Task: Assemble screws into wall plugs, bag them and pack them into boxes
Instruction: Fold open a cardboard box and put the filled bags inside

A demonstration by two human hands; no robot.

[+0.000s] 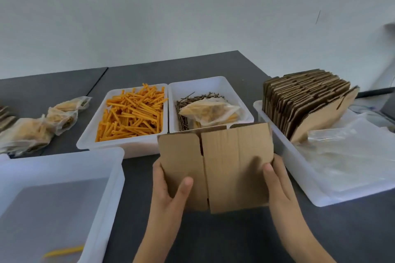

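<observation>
Two hands grip a cardboard box [215, 166] at the near middle of the tabletop [235, 237]: the left hand [168, 190] and right hand [277, 181] clamp opposite sides, thumbs laid on its flaps, probably to fold them shut. Beyond it stand trays of wall plugs [132, 111] and screws [183, 111], a filled bag [211, 111] kept within reach.

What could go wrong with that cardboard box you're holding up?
The cardboard box is gripped only by the left hand and right hand at its sides, and its flaps meet at an unsealed seam, so they might spring open and bags could drop through later. It also hangs just in front of the screw tray, where a filled bag lies on the screws; a forward swing could bump that tray.
</observation>
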